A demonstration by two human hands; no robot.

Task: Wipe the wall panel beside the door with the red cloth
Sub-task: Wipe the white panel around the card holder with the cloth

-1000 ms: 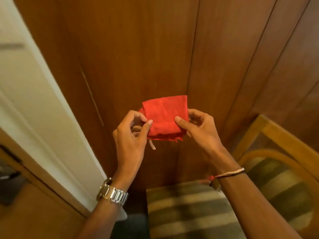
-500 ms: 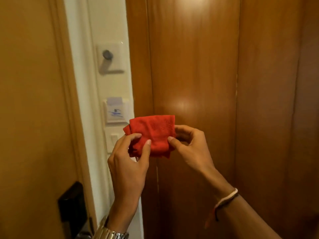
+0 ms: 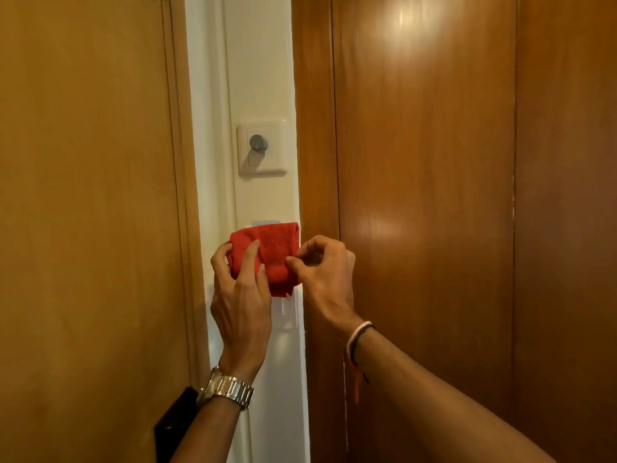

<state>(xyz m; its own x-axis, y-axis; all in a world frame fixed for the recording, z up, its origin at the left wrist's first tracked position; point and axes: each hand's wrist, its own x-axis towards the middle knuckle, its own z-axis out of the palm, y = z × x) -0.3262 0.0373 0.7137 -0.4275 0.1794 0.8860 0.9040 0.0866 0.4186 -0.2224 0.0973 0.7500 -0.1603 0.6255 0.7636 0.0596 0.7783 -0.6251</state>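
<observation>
A folded red cloth (image 3: 273,248) is held at chest height in front of the narrow white wall panel (image 3: 257,78) that runs between the light wooden door (image 3: 86,195) and dark wood panelling (image 3: 424,195). My left hand (image 3: 242,295) grips the cloth's left side, thumb and fingers wrapped round it. My right hand (image 3: 325,272) pinches its right edge with curled fingers. The cloth covers a plate on the white panel; whether it touches the wall I cannot tell.
A white switch plate with a grey round knob (image 3: 258,143) sits on the panel above the cloth. Another white plate (image 3: 287,312) shows just under the cloth. A black door lock fitting (image 3: 173,426) sticks out at the door's lower edge.
The view swung up from a striped chair to the door side. Both hands carried the cloth left, from the dark panelling to in front of the white panel.
</observation>
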